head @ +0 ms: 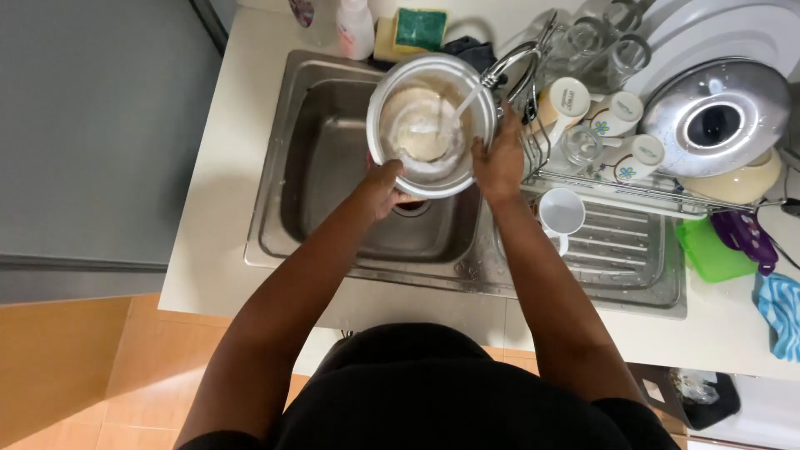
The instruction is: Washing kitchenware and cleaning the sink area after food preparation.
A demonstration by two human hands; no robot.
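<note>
Two bare arms reach up from the bottom of the view, over the front edge of a pale counter [208, 275], to a steel sink [333, 183]. Nearest on the right, a white mug [562, 213] stands on the ribbed drainboard [621, 250], just beside the right forearm. The left hand [385, 187] is clenched on the lower left rim of a round metal pot [425, 125], its fingers curled under the edge. The right hand [498, 160] grasps the pot's right rim, with the fingers hidden behind the wall. Both hands hold the pot above the sink basin, over the drain. Cloudy white water fills the pot, and a thin stream from the tap [510, 63] falls into it.

To the right of the pot, a wire dish rack [583, 179] holds white cups, clear glasses, white plates and a shiny pot lid [717, 117]. A green plastic lid [708, 250], a purple object and a blue striped cloth [782, 312] lie on the counter beyond the drainboard. Farthest off, at the back of the sink, a green and yellow sponge [415, 32] sits next to a white bottle [355, 27].
</note>
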